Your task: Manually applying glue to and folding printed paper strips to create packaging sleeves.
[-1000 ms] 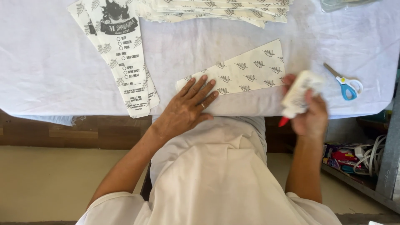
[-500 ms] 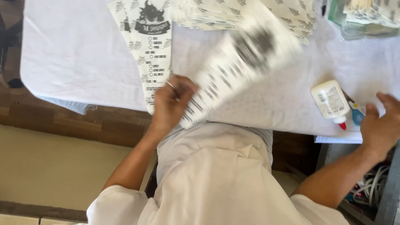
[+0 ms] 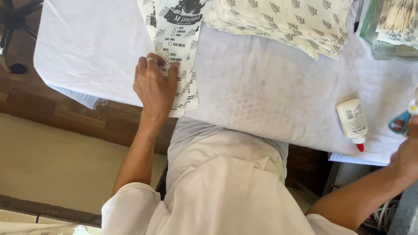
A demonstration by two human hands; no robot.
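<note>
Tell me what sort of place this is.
Probably a small paper-craft or packaging workbench: a stack of printed paper sleeves, a glue bottle and scissors lie on a white-covered table; the left hand presses one sleeve.

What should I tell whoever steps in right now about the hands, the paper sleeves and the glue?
Left hand: flat, palm down on the printed paper sleeve at the near edge of the white cloth.
Right hand: at the right edge of the view, mostly cut off; grip unclear. Blue-handled scissors lie just beside it.
Glue bottle: lying on the cloth, red tip toward the person, untouched.
Stack of patterned sleeves: far side of the cloth.
Done or left: not clear from this view.
</note>
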